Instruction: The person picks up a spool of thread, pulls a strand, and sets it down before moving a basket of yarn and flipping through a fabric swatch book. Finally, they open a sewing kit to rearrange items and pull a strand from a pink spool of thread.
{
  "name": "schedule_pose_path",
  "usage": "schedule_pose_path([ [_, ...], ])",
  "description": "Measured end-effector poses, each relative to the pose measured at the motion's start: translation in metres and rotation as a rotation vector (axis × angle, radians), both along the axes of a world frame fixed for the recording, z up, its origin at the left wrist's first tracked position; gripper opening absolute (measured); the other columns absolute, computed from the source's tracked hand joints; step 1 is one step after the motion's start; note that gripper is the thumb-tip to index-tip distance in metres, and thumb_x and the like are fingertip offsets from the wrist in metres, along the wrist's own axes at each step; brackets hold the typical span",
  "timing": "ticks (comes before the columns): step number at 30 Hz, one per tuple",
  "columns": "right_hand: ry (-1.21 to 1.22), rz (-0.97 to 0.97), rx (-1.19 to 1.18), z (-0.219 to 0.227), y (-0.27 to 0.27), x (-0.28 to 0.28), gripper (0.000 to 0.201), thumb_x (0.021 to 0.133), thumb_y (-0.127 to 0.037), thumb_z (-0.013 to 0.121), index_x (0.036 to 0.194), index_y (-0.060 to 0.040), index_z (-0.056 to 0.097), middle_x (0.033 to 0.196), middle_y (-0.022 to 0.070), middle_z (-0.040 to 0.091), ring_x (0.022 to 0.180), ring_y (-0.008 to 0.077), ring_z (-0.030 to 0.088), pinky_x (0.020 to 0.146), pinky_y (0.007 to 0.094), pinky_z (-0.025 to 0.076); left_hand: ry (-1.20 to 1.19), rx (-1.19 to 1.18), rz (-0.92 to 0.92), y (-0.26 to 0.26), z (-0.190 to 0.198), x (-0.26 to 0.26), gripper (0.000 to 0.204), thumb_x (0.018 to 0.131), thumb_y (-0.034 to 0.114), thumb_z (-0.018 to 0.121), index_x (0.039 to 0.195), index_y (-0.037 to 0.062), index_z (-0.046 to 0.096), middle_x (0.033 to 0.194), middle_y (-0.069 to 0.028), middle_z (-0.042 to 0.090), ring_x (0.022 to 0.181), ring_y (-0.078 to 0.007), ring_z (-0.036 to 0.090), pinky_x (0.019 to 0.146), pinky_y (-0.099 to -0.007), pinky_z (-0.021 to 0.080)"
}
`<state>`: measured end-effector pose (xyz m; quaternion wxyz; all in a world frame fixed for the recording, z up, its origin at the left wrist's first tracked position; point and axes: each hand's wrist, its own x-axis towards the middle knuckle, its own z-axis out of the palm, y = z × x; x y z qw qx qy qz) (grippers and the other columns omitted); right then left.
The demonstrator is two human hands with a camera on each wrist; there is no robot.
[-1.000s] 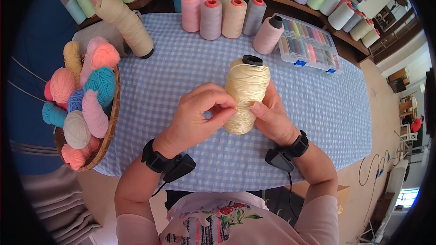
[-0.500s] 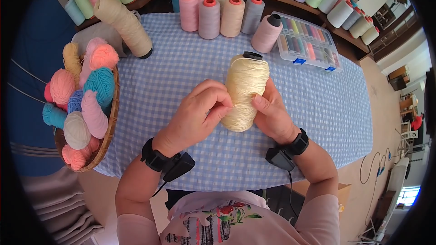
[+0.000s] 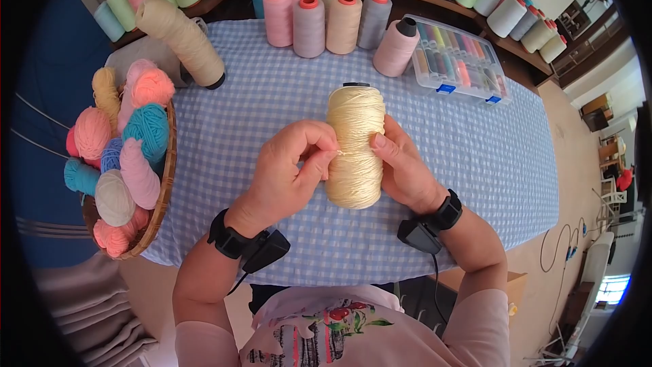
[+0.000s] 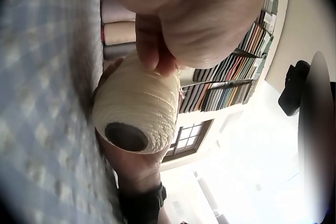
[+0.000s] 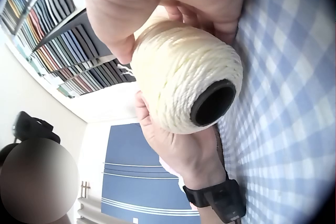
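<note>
A pale yellow spool of yarn [image 3: 356,156] on a black core is held up over the checked cloth, close in front of the person. My right hand [image 3: 409,173] grips it from the right side, thumb across the front and the other fingers behind. At the spool's left side my left hand [image 3: 285,173] pinches a strand of yarn between thumb and forefinger. A short frayed yarn end [image 5: 125,69] sticks out from the spool in the right wrist view. The hollow black core [image 4: 126,137] shows at the spool's lower end in the left wrist view.
A wicker basket [image 3: 163,197] of yarn balls stands at the left, a leaning beige cone [image 3: 182,44] behind it. Several thread cones, a pink cone [image 3: 396,51] and a clear thread box [image 3: 462,85] stand at the back. Blue checked cloth [image 3: 489,183] covers the table.
The spool has shifted slightly left and turned more upright in the head view, its black top now showing as a thin edge. Both hands keep their holds on it.
</note>
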<state>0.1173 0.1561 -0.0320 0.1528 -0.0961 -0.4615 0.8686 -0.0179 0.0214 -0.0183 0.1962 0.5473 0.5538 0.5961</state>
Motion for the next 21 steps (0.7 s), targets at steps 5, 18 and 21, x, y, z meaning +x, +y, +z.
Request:
schedule_pose_path([
  [5,-0.029,0.012,0.005,-0.0009,-0.0001,-0.0007,0.062,0.090,-0.033,0.058,0.131,0.0044,0.029,0.123,0.0160,0.048,0.112,0.0216,0.053,0.096,0.0353,0.045,-0.310,-0.007,-0.054,-0.0011,-0.0020,0.0010,0.006,0.089,-0.003,0.052,0.091,0.0023,0.050,0.089,-0.0032,0.057,0.068,-0.0036,0.053,0.057,-0.0185,0.046],
  [18,-0.043,0.013,0.000,0.0002,0.0001,-0.0006,0.060,0.091,-0.032,0.057,0.130,0.0050,0.029,0.122,0.0166,0.049,0.111,0.0216,0.053,0.095,0.0353,0.045,0.008,-0.032,-0.022,0.0014,0.0028,-0.0079,0.011,0.083,-0.003,0.059,0.093,0.0018,0.059,0.090,-0.0043,0.057,0.070,-0.0083,0.056,0.060,-0.0198,0.047],
  [21,-0.035,0.017,0.004,-0.0012,0.0005,-0.0005,0.059,0.092,-0.032,0.056,0.130,0.0053,0.029,0.122,0.0168,0.049,0.112,0.0217,0.053,0.095,0.0352,0.045,0.028,-0.038,-0.035,0.0011,0.0030,-0.0086,0.015,0.080,-0.005,0.063,0.093,0.0022,0.059,0.090,-0.0044,0.057,0.071,-0.0097,0.057,0.061,-0.0211,0.048],
])
